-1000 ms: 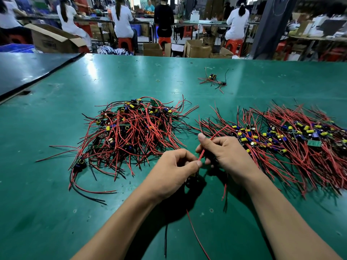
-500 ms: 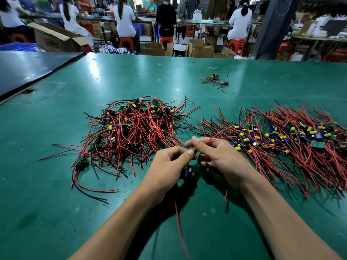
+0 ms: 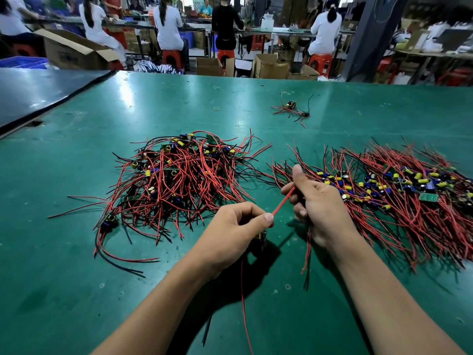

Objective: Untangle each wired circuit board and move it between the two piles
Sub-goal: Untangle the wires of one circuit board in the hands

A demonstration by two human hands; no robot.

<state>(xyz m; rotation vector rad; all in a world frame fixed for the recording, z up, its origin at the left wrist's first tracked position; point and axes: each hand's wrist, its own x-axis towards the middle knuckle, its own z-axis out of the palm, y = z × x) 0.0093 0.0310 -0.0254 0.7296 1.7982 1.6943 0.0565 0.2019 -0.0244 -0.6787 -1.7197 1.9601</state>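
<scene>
Between the two piles my left hand (image 3: 238,231) grips a small wired circuit board (image 3: 260,242), mostly hidden under the fingers, with a red and a black wire hanging toward me. My right hand (image 3: 317,203) pinches one of its red wires (image 3: 282,201), stretched taut between both hands, while more wires dangle below that fist. A tangled pile of boards (image 3: 179,180) with red and black wires lies at left. The flatter, spread-out pile (image 3: 399,193) lies at right.
The green table (image 3: 76,290) runs to a far edge. A few stray wired boards (image 3: 291,108) and a rubber band (image 3: 217,108) lie farther back. A dark table (image 3: 38,90) adjoins at left. Seated people, red stools and cardboard boxes fill the background.
My hands have moved apart. The right hand has pulled a red wire up and to the right until it is taut, while the left hand keeps hold of the board.
</scene>
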